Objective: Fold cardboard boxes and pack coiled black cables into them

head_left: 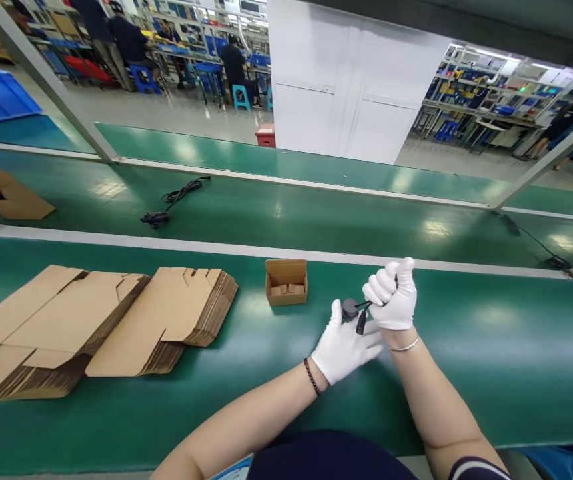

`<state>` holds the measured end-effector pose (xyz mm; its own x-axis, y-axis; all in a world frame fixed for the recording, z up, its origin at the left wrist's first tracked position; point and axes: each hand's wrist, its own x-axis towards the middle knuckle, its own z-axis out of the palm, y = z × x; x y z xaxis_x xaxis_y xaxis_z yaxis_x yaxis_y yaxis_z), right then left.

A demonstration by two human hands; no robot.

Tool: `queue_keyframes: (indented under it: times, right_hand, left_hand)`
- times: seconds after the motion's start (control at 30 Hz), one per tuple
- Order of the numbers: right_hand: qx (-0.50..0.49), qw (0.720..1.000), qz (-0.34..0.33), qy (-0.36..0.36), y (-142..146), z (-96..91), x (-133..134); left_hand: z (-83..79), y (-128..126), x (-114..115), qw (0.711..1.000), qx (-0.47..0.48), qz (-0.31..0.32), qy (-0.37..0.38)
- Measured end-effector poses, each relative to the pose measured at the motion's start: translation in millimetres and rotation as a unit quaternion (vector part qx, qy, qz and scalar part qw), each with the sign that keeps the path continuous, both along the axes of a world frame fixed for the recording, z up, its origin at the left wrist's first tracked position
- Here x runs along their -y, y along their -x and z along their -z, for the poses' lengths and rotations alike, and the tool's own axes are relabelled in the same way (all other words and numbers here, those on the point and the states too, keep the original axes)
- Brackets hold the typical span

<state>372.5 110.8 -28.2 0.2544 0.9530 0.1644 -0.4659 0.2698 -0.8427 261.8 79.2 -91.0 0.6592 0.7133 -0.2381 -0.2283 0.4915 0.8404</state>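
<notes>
My left hand (pixel 344 345) and my right hand (pixel 392 297) both wear white gloves and meet above the green conveyor belt (pixel 466 380). A round black puck-shaped device (pixel 350 309) sits between my left thumb and fingers. My right hand is closed in a fist around its thin black cable (pixel 365 305). A short black plug (pixel 361 322) points down between my hands, just over my left fingers. A small open cardboard box (pixel 286 283) stands on the belt to the left of my hands.
Two stacks of flat die-cut cardboard blanks (pixel 176 310) lie on the belt at left. A farther green belt (pixel 286 217) holds a coiled black cable (pixel 181 191) and a folded carton (pixel 9 197). Beyond a white rail, people sit at workbenches.
</notes>
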Motion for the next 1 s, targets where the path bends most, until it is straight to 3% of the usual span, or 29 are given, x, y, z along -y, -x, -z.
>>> queue_keyframes:
  times: [0.17,0.3,0.4,0.47,0.6,0.7,0.9,1.0]
  right_hand:
    - [0.019,1.0,-0.007,0.018,-6,6.8,12]
    - [0.117,0.988,0.091,0.032,-6,17.7,15]
    - [0.234,0.959,0.157,-0.024,0,27.0,20]
    - [0.302,0.939,0.154,-0.058,4,34.0,23]
    - [0.385,0.915,0.111,-0.06,6,47.7,24]
    - [0.407,0.906,0.099,-0.061,6,53.0,22]
    - [0.5,0.848,0.15,-0.089,11,49.6,20]
    - [0.461,0.875,0.122,-0.087,17,48.3,21]
  left_hand:
    - [-11.4,7,-13,0.991,0.085,-0.094,-0.042]
    - [-13.1,13,-19,0.971,0.153,-0.183,-0.032]
    - [-13.2,14,-22,0.963,0.056,-0.252,-0.081]
    - [-13.6,16,-23,0.949,-0.05,-0.274,-0.15]
    - [-16.2,23,-21,0.887,-0.222,-0.252,-0.318]
    - [-20.5,29,-18,0.858,-0.273,-0.207,-0.382]
    - [-31.3,34,-17,0.867,-0.293,-0.133,-0.38]
    - [-34.6,38,-16,0.868,-0.312,-0.093,-0.375]
